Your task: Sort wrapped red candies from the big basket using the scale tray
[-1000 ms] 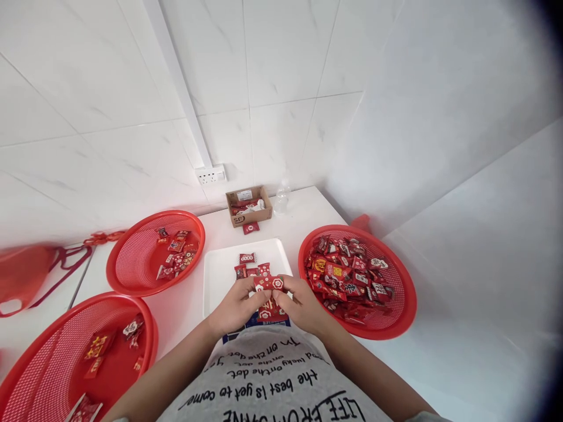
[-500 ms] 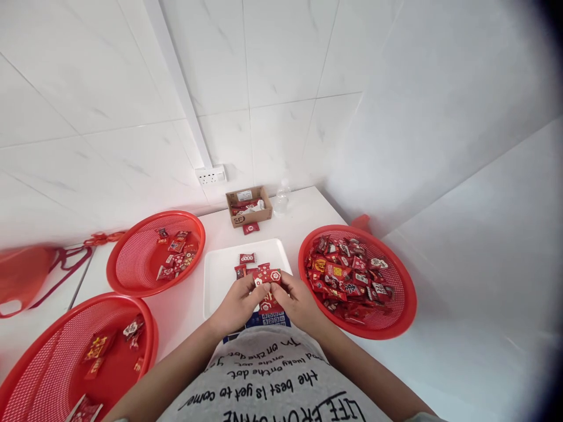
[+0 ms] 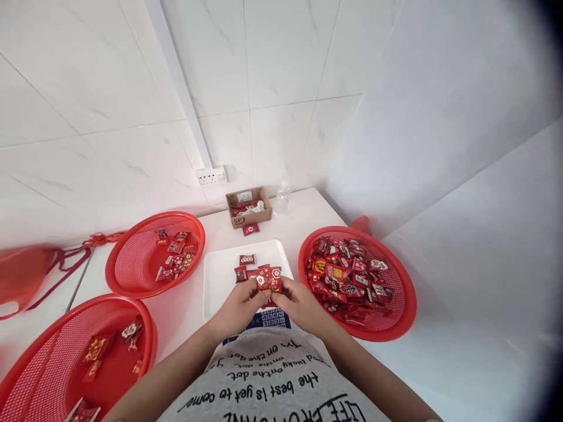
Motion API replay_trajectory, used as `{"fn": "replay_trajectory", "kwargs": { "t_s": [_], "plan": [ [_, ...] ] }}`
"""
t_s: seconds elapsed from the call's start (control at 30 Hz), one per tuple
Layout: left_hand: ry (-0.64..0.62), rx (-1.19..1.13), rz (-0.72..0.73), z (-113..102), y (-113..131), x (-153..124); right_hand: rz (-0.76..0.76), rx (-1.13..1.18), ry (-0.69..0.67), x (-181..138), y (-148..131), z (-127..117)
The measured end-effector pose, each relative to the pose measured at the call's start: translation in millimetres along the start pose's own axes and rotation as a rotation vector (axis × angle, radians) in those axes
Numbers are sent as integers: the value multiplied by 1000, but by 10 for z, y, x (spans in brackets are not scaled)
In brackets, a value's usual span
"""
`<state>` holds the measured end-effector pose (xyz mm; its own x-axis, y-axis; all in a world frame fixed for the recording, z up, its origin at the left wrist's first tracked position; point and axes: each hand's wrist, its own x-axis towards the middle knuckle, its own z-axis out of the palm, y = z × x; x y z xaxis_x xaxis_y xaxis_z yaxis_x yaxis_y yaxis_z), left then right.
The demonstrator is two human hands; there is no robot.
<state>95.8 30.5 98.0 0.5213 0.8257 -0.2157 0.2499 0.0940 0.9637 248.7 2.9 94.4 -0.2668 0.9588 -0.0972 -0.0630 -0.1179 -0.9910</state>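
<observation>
Both of my hands hold a red wrapped candy packet (image 3: pixel 269 279) printed with white flowers, above the near edge of a white tray (image 3: pixel 215 275). My left hand (image 3: pixel 241 305) pinches its left side and my right hand (image 3: pixel 295 300) its right, thumbs at the lower edge. On the tray behind it lie a small red candy with a white label (image 3: pixel 247 259) and another dark red candy (image 3: pixel 240 274); further red wrappers are partly hidden by the packet. A blue keypad with white number keys (image 3: pixel 273 318) shows under my wrists.
A red basket (image 3: pixel 407 287) heaped with wrapped candies stands at the right. Two red baskets with fewer candies, a rear one (image 3: pixel 127 246) and a front one (image 3: pixel 39 357), are at the left. A cardboard box (image 3: pixel 240 221), a loose red candy (image 3: pixel 250 229) and a clear bottle (image 3: pixel 282 199) stand behind the tray.
The packet has turned between my fingers, so its flowered face now shows more broadly and less red shows below my thumbs. My hands have shifted slightly; the candies on the tray stay put.
</observation>
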Motion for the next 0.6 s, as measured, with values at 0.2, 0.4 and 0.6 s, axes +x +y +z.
{"fn": "replay_trajectory", "kwargs": {
  "t_s": [0.2, 0.4, 0.6],
  "plan": [
    [35, -31, 38, 67, -26, -17, -1, -75, 9, 21, -3, -11],
    [57, -50, 60, 86, -85, -18, 29, -83, 10, 11, -3, -19],
    [50, -108, 19, 73, -73, 13, 42, -69, 71, 47, 86, -75]
  ]
}}
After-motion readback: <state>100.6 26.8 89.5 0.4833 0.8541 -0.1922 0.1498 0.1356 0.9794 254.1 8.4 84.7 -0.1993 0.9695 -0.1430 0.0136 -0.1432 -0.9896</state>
